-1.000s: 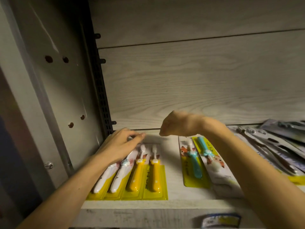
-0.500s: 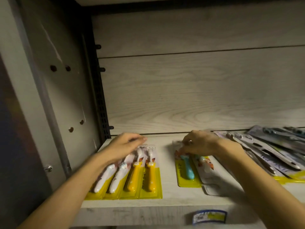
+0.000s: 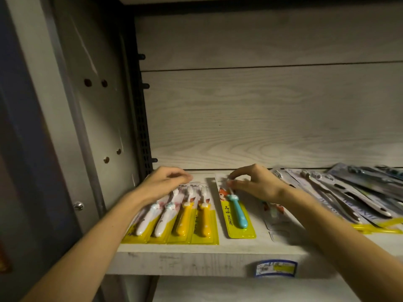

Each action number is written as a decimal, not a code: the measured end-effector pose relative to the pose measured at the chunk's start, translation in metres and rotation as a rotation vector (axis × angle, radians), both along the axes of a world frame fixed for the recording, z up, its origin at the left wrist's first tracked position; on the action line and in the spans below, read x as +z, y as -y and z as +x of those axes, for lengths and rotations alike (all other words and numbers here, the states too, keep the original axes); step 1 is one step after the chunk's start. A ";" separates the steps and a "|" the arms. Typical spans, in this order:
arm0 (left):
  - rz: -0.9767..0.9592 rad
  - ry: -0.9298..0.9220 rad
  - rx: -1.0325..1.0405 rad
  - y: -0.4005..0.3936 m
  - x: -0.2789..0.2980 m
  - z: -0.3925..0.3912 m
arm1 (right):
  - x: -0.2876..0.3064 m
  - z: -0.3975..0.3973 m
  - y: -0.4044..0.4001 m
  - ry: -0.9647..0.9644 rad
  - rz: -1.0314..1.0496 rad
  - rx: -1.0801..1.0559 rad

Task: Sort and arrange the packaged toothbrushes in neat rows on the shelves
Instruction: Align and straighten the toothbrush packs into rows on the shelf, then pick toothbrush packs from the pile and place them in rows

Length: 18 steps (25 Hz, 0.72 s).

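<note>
Pale wood-grain shelf (image 3: 196, 256), price label (image 3: 275, 268) on its front edge, left hand (image 3: 162, 185) resting loosely curled on row of four toothbrush packs (image 3: 174, 223), right hand (image 3: 255, 185) pinching blue toothbrush pack (image 3: 236, 212), grey packs (image 3: 349, 192) fanned beyond right hand

price label (image 3: 275, 267) - blue and yellow, on front edge | side panel (image 3: 99, 118) - holes, a screw (image 3: 78, 205)

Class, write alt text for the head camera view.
The right hand pinches the top of a yellow-carded blue toothbrush pack on a pale wooden shelf, while the left hand rests on four yellow-carded packs beside it.
</note>
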<state>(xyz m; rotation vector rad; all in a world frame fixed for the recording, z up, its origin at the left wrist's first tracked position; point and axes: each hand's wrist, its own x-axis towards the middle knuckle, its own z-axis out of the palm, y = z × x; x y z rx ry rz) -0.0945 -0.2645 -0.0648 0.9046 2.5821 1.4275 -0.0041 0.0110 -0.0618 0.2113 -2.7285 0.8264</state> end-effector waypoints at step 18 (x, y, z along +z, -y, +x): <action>-0.074 -0.287 -0.159 -0.022 -0.010 -0.008 | -0.007 -0.011 0.013 -0.035 0.181 0.006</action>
